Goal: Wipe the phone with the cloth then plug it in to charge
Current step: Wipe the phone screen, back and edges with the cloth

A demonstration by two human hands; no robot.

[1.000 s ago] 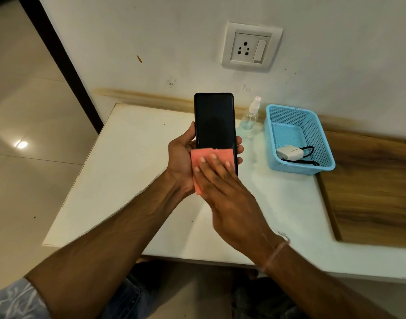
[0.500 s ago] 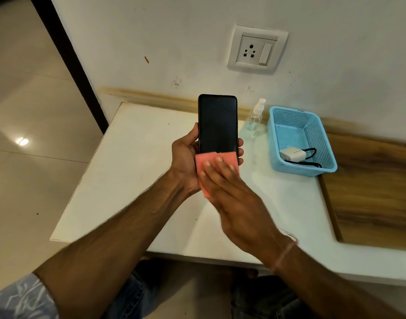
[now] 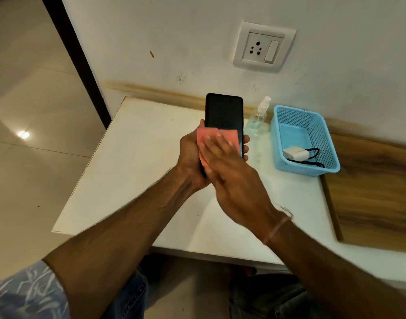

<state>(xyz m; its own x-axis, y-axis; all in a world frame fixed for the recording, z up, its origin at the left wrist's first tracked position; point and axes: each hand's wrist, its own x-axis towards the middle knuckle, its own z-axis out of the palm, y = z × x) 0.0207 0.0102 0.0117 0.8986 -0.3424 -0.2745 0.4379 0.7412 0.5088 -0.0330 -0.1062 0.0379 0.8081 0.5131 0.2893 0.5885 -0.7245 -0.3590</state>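
A black phone (image 3: pixel 223 111) stands upright above the white table, dark screen facing me. My left hand (image 3: pixel 189 153) grips its lower half from behind, fingertips showing at the right edge. A pink cloth (image 3: pixel 208 137) lies over the lower screen. My right hand (image 3: pixel 229 166) presses the cloth against the phone with straight fingers. A white charger with a black cable (image 3: pixel 296 154) lies in the blue basket (image 3: pixel 287 125). A wall socket with a switch (image 3: pixel 263 48) is above the table.
A small clear spray bottle (image 3: pixel 259 116) stands between the phone and the basket. The white table (image 3: pixel 133 162) ends at its left and front edges. A wooden surface (image 3: pixel 376 192) adjoins it at the right. Tiled floor lies to the left.
My right hand has slid the cloth up the screen, so it covers more of the phone. The view has shifted slightly; the left hand keeps its grip.
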